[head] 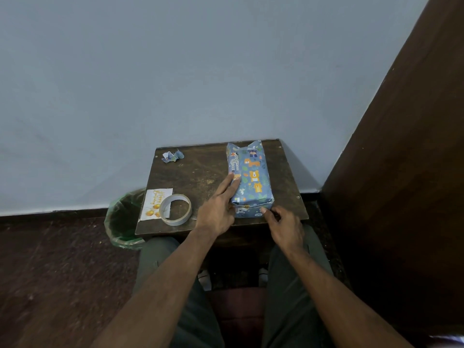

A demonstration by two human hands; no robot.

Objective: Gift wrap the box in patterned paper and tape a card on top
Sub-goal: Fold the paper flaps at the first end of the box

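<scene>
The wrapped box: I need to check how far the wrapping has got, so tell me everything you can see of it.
The wrapped box is a long block lying flat on the right side of the small dark wooden table, its length running away from the person. Blue paper printed with cartoon animals and leaves covers its top and sides. The near end is folded shut; at the far end loose paper points stand up unfolded. The left hand rests along its left edge and the right hand touches its near end. No card lies on it.

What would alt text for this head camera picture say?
A person's left hand rests flat on a blue animal-patterned wrapped box on a small dark wooden table, while the right hand touches its near end. A tape roll lies on a white greeting card.
</scene>
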